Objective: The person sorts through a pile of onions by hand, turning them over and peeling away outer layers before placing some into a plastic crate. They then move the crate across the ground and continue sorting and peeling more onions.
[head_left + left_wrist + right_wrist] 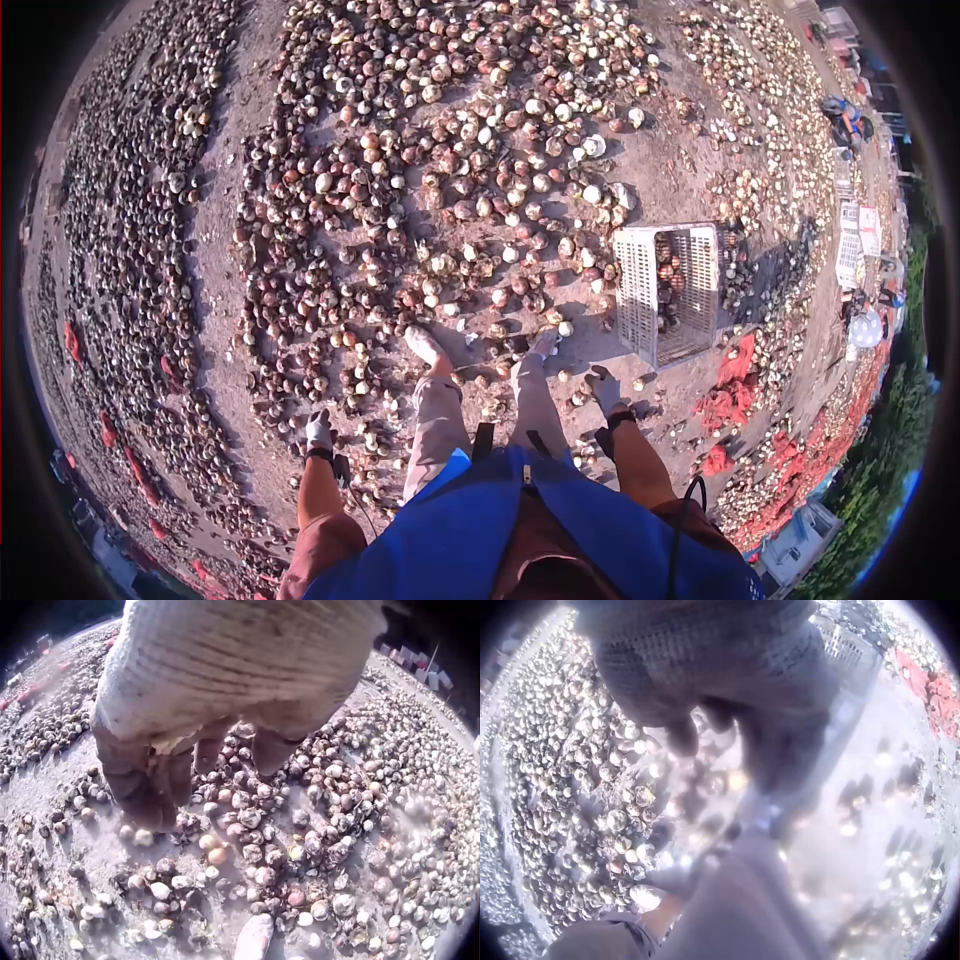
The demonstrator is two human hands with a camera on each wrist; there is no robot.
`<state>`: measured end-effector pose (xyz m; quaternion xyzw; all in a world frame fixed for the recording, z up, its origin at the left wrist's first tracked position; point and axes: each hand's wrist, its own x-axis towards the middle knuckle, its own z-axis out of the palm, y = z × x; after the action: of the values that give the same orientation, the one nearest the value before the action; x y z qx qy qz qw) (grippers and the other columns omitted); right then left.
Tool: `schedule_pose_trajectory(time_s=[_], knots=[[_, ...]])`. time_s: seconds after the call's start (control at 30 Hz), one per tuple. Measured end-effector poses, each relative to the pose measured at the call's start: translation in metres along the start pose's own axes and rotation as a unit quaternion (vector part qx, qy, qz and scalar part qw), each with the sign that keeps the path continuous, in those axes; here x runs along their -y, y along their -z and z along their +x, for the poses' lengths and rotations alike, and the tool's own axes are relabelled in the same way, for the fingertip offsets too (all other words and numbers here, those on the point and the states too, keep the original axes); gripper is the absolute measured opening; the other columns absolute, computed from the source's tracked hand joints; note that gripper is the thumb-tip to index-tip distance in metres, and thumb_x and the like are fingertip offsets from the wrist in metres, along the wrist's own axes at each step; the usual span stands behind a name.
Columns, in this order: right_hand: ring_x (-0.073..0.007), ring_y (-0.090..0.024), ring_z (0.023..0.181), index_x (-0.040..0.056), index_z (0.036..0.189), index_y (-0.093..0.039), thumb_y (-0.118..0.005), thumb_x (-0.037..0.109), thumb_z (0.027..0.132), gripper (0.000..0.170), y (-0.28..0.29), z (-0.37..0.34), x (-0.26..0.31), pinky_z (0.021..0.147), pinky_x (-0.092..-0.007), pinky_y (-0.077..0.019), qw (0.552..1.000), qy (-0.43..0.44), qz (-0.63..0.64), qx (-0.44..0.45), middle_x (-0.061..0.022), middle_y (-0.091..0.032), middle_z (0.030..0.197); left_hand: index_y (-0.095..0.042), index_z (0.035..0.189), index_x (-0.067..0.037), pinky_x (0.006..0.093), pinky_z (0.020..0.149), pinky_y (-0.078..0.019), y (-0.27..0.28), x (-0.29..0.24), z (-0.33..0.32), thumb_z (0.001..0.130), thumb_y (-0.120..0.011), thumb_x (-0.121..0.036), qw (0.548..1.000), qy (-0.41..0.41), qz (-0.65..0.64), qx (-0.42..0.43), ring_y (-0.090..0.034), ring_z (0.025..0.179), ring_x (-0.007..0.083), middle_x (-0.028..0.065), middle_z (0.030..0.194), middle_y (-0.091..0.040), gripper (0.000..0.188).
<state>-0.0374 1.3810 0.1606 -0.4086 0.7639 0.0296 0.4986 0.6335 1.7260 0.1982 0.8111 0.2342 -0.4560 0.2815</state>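
My left hand (319,430), in a pale knit glove with darker fingers, hangs beside my leg over scattered onions (330,255). In the left wrist view the left glove (232,682) has loosely bent fingers (142,795) and nothing shows in them. On the other side my right hand (606,390) is gloved too and hangs beside my other leg, near the front of a pale plastic crate (640,290). The right wrist view is hazy; there the right glove (720,682) has relaxed fingers, with no object visible between them. Some onions lie inside the crate.
My feet (428,348) stand among onions on bare, dusty ground. Red mesh material (735,385) lies right of the crate. Long bands of onions run along the left, beyond a bare strip (215,230). At the far right are a crouching person (848,120) and stacked crates (852,245).
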Motion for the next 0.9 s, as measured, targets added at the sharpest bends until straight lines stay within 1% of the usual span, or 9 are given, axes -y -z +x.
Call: schedule_pose_trajectory(time_s=[0.03,0.1,0.3,0.47,0.5,0.53,0.67,0.77,0.9], knots=[[-0.0131,-0.06,0.069,0.0065,0.128,-0.057,-0.071,0.018,0.084,0.047,0.009,-0.025,0.074,0.056,-0.0282,-0.0481,0.997,-0.044,0.063,0.023,-0.0068,-0.067,0.095,-0.053,0.122,-0.017,0.0343,0.045,-0.0445,-0.01,0.015,-0.007,0.09,-0.065,-0.034,0.999,0.032,0.02,0.022,-0.052,0.054,0.0193,0.0052,0.088,-0.055,0.038],[-0.0106,-0.058,0.065,0.008,0.128,-0.057,-0.069,0.015,0.087,0.044,-0.001,0.002,0.075,0.05,-0.0283,-0.0459,0.984,0.037,0.174,0.026,-0.0048,-0.066,0.095,-0.053,0.125,-0.02,0.041,0.057,-0.0488,-0.029,0.046,-0.018,0.089,-0.065,-0.042,0.988,0.071,0.018,0.135,-0.059,0.066,0.0224,0.0048,0.096,-0.059,0.043],[-0.0113,-0.056,0.062,0.0091,0.127,-0.058,-0.071,0.018,0.086,0.044,-0.031,-0.024,0.15,0.054,-0.0274,-0.0454,0.997,0.027,-0.014,0.067,-0.0054,-0.067,0.097,-0.058,0.119,-0.016,0.0337,0.054,-0.0498,-0.062,0.06,-0.047,0.09,-0.065,-0.036,0.983,0.045,-0.035,0.177,-0.062,0.068,0.02,0.0045,0.093,-0.062,0.036],[-0.0227,-0.066,0.092,0.0069,0.123,-0.062,-0.073,0.026,0.083,0.045,-0.05,-0.046,0.192,0.081,-0.0368,-0.0503,0.973,0.084,-0.206,0.065,-0.0107,-0.07,0.106,-0.059,0.12,-0.016,0.0313,0.053,-0.0479,-0.031,0.028,-0.036,0.091,-0.066,-0.031,0.982,0.063,-0.138,0.112,-0.056,0.062,0.0169,0.0019,0.088,-0.059,0.033],[-0.0243,-0.066,0.097,0.0065,0.122,-0.063,-0.073,0.027,0.083,0.045,-0.053,-0.049,0.201,0.084,-0.0381,-0.05,0.969,0.104,-0.216,0.065,-0.0114,-0.07,0.108,-0.06,0.117,-0.015,0.0316,0.053,-0.0482,-0.017,0.033,-0.016,0.091,-0.066,-0.03,0.972,0.065,-0.161,0.157,-0.056,0.062,0.0164,0.001,0.087,-0.058,0.031],[-0.0114,-0.058,0.061,0.0054,0.13,-0.057,-0.069,0.021,0.087,0.048,-0.053,0.0,0.163,0.052,-0.0275,-0.0453,0.965,0.152,-0.204,0.068,-0.0062,-0.067,0.094,-0.06,0.114,-0.017,0.0288,0.049,-0.0439,-0.013,0.034,-0.006,0.092,-0.063,-0.03,0.971,0.029,-0.183,0.15,-0.052,0.057,0.0136,-0.0008,0.082,-0.056,0.026],[-0.012,-0.057,0.058,0.0069,0.126,-0.059,-0.065,0.02,0.089,0.04,-0.058,0.026,0.203,0.047,-0.0279,-0.0431,0.972,0.132,-0.192,0.015,-0.0034,-0.063,0.079,-0.064,0.11,-0.018,0.0256,0.045,-0.04,-0.004,-0.006,-0.015,0.091,-0.064,-0.03,0.974,0.014,-0.205,0.099,-0.049,0.054,0.0103,-0.0023,0.081,-0.057,0.022],[-0.0119,-0.057,0.057,0.0111,0.122,-0.062,-0.065,0.021,0.088,0.036,-0.067,0.048,0.212,0.047,-0.0283,-0.0433,0.935,0.156,-0.318,0.018,-0.0029,-0.062,0.073,-0.064,0.113,-0.018,0.028,0.053,-0.0464,-0.023,-0.028,-0.011,0.089,-0.066,-0.033,0.978,0.018,-0.185,0.091,-0.056,0.063,0.0125,0.0006,0.089,-0.062,0.028],[-0.0209,-0.067,0.08,0.0166,0.116,-0.068,-0.067,0.03,0.084,0.034,-0.088,0.053,0.257,0.066,-0.0333,-0.0531,0.876,0.211,-0.434,0.003,-0.0079,-0.07,0.092,-0.057,0.121,-0.018,0.0306,0.054,-0.0496,-0.057,-0.079,-0.011,0.088,-0.067,-0.031,0.964,0.013,-0.212,0.163,-0.06,0.063,0.0163,0.0004,0.086,-0.061,0.037]])
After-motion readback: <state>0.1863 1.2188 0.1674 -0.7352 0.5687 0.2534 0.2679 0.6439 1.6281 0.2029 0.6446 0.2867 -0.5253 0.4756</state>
